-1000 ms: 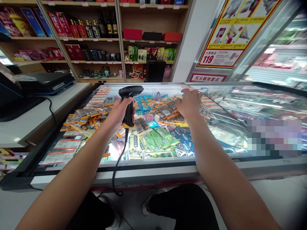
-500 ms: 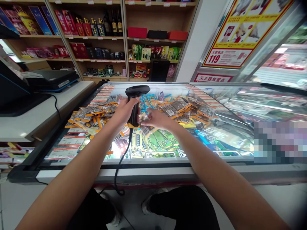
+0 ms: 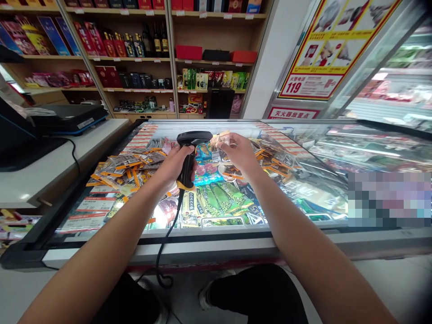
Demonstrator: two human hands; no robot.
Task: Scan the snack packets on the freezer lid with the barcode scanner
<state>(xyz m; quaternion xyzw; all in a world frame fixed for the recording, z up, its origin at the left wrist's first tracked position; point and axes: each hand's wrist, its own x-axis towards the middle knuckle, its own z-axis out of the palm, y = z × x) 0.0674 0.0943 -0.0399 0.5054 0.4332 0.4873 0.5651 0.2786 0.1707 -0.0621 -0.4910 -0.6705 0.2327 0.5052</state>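
My left hand (image 3: pixel 177 164) is wrapped round the grip of a black and yellow barcode scanner (image 3: pixel 187 170), its head pointing right and its cable hanging down in front. To the right of the scanner head, my right hand (image 3: pixel 241 153) pinches a small clear snack packet (image 3: pixel 220 143) by its edge and holds it up. Both hands are above a glass-topped chest freezer. Orange-edged snack packets (image 3: pixel 124 162) lie in a heap left of the scanner, with more of them under and beyond my right hand. Green ice-pop packs (image 3: pixel 219 198) show below, nearer to me.
The freezer's front rim (image 3: pixel 216 249) runs across before my legs. On the left a counter (image 3: pixel 43 180) carries a black scale (image 3: pixel 67 118). Shelves (image 3: pixel 135 58) of bottles and boxes stand behind, and a safety poster (image 3: pixel 320 54) hangs at the right.
My right hand has moved away from the scanner's grip, up and to the right, raising the snack packet level with the scanner head. The scanner stays in my left hand.
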